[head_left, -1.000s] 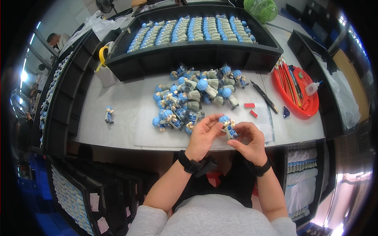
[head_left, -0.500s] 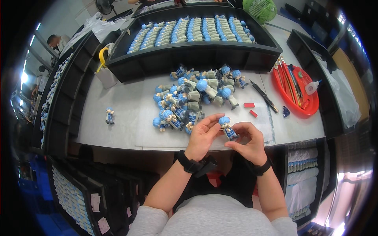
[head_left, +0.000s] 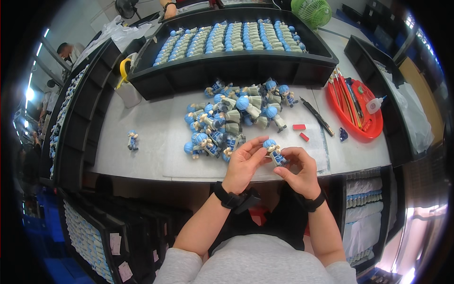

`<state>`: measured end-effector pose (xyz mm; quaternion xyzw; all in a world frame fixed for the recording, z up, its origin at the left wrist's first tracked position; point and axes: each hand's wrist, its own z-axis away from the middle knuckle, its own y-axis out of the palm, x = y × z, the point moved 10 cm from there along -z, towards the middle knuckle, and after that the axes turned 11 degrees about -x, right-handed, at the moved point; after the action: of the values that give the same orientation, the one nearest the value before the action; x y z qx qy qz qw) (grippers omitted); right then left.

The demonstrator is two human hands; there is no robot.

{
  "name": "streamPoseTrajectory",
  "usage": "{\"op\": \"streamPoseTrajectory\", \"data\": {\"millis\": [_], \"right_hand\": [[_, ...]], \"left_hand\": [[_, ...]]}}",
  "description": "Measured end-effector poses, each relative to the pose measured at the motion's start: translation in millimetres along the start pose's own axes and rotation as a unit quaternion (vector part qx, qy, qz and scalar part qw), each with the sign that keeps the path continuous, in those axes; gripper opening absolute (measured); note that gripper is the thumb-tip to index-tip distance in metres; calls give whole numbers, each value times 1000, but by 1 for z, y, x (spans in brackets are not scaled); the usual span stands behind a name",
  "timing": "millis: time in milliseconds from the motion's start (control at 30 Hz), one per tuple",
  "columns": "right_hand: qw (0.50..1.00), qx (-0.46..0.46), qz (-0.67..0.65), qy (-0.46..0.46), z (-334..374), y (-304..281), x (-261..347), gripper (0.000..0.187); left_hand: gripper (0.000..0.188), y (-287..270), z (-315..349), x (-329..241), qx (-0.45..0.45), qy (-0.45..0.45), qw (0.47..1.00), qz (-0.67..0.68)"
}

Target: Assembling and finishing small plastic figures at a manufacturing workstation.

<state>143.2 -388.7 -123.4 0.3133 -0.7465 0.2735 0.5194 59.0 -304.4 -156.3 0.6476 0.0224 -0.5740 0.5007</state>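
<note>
Between my two hands, just above the table's front edge, is a small figurine with blue hair and a blue-and-cream outfit. My left hand grips it at its left side, thumb and fingers closed on the head and body. On its other side, the fingers and thumb of my right hand are closed round the lower part. Beyond my hands lies a heap of similar blue-haired figurines, some facing up and some turned over. One single figurine lies apart on the left.
Behind the heap stands a black crate with rows of figurines. On the right are a red tray of brushes with a small bottle, a black pen-like tool and two red blocks. A white holder stands left. Another person's hand shows behind the crate.
The figurine in my hands has turned and tilted slightly, its feet shifting to the right. My right thumb has moved up a little. Another person's hand has appeared behind the crate.
</note>
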Motion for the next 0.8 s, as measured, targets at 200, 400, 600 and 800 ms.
{"op": "streamPoseTrajectory", "data": {"millis": [200, 400, 600, 800], "right_hand": [[999, -22, -31, 32, 1, -8, -9, 29], [997, -16, -81, 6, 1, -8, 5, 20], [996, -20, -86, -21, 0, -10, 7, 20], [995, -15, -102, -11, 1, -11, 5, 27]], "left_hand": [[28, -5, 0, 4, -7, -4, 1000, -15], [27, -7, -1, 8, 0, -29, 1000, -12], [33, -1, 1, 10, 19, -81, 995, -59], [34, 5, 5, 15, 75, -142, 985, -68]]}}
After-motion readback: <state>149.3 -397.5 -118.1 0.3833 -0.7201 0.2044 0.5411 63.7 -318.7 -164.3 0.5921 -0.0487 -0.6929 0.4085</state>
